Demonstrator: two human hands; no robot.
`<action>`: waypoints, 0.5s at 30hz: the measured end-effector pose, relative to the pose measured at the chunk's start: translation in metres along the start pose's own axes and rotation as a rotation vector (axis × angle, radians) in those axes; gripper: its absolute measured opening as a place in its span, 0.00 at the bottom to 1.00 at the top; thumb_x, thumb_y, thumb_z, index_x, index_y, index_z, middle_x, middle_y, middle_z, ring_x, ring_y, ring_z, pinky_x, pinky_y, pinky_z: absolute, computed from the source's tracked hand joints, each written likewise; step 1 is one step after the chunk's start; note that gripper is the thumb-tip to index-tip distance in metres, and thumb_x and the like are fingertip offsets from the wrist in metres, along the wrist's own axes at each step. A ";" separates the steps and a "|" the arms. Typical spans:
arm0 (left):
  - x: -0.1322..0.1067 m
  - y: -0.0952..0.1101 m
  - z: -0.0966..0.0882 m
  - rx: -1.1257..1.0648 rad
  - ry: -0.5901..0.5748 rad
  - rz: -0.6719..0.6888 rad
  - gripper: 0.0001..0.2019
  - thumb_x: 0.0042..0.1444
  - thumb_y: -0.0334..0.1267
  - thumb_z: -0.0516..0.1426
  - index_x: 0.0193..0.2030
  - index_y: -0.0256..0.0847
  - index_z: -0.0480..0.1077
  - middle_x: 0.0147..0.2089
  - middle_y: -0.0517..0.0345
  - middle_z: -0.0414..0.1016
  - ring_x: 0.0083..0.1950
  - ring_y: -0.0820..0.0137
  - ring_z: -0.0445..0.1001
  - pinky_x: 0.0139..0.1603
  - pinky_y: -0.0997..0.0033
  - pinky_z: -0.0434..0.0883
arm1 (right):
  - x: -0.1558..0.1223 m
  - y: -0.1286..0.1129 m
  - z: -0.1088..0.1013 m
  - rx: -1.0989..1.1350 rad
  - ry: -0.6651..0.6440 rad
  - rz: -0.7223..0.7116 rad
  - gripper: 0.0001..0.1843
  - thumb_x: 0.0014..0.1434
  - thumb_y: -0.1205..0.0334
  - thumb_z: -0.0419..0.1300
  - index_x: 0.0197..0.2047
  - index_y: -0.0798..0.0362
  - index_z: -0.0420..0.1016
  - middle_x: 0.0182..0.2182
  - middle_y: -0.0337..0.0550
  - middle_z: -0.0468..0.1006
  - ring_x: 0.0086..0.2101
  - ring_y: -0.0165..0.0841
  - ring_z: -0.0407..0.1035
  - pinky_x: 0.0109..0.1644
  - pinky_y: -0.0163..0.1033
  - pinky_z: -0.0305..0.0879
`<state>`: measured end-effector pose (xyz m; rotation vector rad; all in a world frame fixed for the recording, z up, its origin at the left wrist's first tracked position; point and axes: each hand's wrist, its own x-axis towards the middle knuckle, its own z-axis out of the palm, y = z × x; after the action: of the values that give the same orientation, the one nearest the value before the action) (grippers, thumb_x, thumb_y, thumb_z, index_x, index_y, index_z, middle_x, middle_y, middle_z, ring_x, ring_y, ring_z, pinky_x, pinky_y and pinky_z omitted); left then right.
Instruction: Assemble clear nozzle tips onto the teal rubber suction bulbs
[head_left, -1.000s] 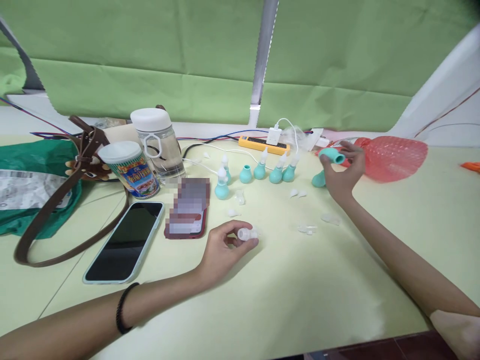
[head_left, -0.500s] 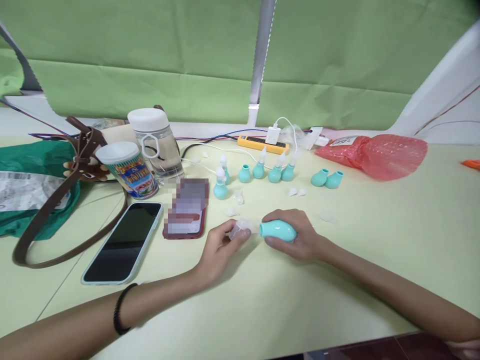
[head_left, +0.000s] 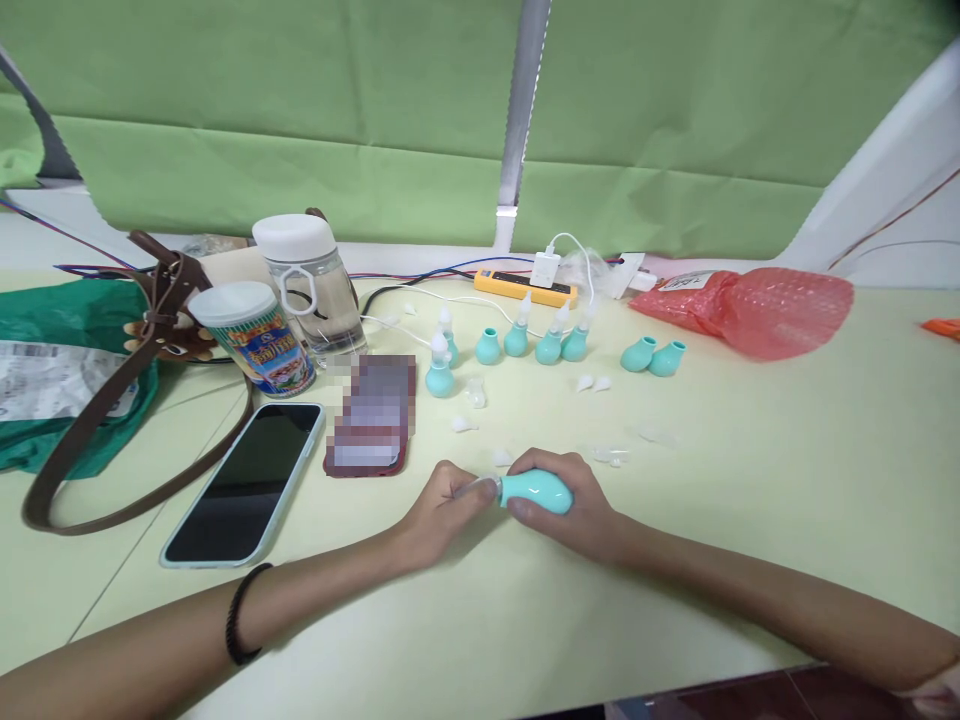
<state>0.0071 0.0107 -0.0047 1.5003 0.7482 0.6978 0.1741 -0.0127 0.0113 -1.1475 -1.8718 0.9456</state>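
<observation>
Lower centre: the left hand (head_left: 439,508) pinches a clear nozzle (head_left: 471,487) at the neck of a teal bulb (head_left: 540,491) gripped by the right hand (head_left: 589,508); seemingly mid-fitting, pushing further needs straight alignment.

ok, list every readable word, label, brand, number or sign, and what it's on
None legible.
Printed tub: stylised lettering, too blurred.
White label on green bag: print too small.
Small tag on red wrap: marks blurred.
Red-cased phone: screen pixelated.
Yellow power strip: any markings too small.
</observation>
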 end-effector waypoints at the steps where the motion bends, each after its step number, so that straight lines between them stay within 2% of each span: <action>1: 0.000 0.000 0.000 -0.008 0.002 -0.013 0.23 0.53 0.48 0.46 0.13 0.38 0.44 0.15 0.67 0.39 0.18 0.81 0.40 0.20 0.73 0.41 | 0.001 -0.001 -0.001 0.040 -0.001 0.055 0.08 0.47 0.58 0.56 0.26 0.54 0.63 0.18 0.34 0.60 0.19 0.23 0.53 0.21 0.29 0.52; 4: 0.000 -0.001 0.001 -0.041 0.024 -0.096 0.24 0.54 0.50 0.44 0.13 0.38 0.48 0.15 0.67 0.42 0.18 0.80 0.43 0.19 0.73 0.42 | 0.004 -0.001 -0.004 0.112 0.002 0.141 0.11 0.48 0.55 0.56 0.25 0.54 0.64 0.19 0.34 0.60 0.21 0.24 0.53 0.22 0.30 0.53; 8: 0.000 0.000 0.003 -0.122 0.001 -0.122 0.24 0.54 0.49 0.47 0.13 0.37 0.51 0.13 0.67 0.44 0.17 0.80 0.46 0.18 0.76 0.46 | 0.008 0.000 -0.008 0.085 -0.040 0.136 0.10 0.48 0.55 0.56 0.27 0.54 0.65 0.20 0.35 0.63 0.23 0.25 0.56 0.25 0.30 0.55; 12: 0.002 0.006 0.008 -0.289 -0.025 -0.078 0.17 0.54 0.47 0.48 0.23 0.35 0.60 0.19 0.62 0.59 0.21 0.78 0.58 0.23 0.75 0.57 | 0.011 0.003 -0.012 0.033 -0.039 0.075 0.10 0.49 0.55 0.55 0.27 0.54 0.63 0.19 0.35 0.64 0.21 0.25 0.57 0.24 0.30 0.55; 15: 0.004 0.008 0.008 -0.287 0.001 -0.102 0.16 0.53 0.48 0.49 0.25 0.36 0.58 0.20 0.65 0.53 0.19 0.81 0.52 0.19 0.79 0.51 | 0.012 0.005 -0.013 -0.055 -0.023 0.033 0.10 0.49 0.56 0.55 0.27 0.54 0.63 0.18 0.34 0.63 0.20 0.24 0.56 0.23 0.30 0.54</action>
<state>0.0156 0.0088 0.0028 1.1932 0.6881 0.6972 0.1834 0.0025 0.0159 -1.2086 -1.9131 0.9342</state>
